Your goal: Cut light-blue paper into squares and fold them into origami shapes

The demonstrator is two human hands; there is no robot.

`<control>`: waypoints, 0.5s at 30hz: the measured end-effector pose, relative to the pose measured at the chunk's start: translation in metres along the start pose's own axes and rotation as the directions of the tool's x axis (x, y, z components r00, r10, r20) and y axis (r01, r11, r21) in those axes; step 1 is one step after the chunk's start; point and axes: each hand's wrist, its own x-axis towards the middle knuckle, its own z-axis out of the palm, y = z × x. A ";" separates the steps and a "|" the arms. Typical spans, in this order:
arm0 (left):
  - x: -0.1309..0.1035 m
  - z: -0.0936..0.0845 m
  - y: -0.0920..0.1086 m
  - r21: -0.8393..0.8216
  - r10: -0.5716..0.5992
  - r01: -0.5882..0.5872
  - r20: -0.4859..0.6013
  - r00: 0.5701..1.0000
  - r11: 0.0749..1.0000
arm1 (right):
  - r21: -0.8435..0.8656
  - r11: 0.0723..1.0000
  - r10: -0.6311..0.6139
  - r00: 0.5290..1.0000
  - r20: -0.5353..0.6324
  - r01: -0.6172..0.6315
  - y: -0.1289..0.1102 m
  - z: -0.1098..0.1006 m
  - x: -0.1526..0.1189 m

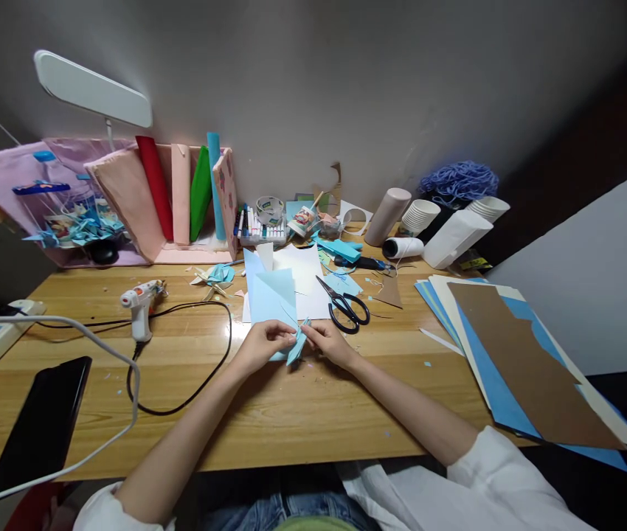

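Note:
Between my two hands is a small folded light-blue paper piece (297, 348), its lower tip pointing toward the table's front edge. My left hand (265, 344) pinches it from the left, fingers closed. From the right, my right hand (329, 341) holds it between thumb and fingertips. Beneath and behind the hands lie a light-blue sheet (274, 296) and a white sheet (312, 284). Black-handled scissors (348, 313) rest just beyond my right hand, blades pointing back left.
A glue gun (141, 306) with its black cable stands left, near a black phone (42, 424) and a white cable (135, 398). Stacked coloured sheets and brown card (524, 361) lie right. Markers (262, 230), paper scraps, cups (420, 216) and rolls line the back.

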 end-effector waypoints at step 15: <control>-0.002 0.023 -0.007 -0.344 -0.187 0.203 0.080 0.979 0.917 | -0.016 0.996 0.091 0.993 -0.073 -0.092 -0.006 0.004 0.000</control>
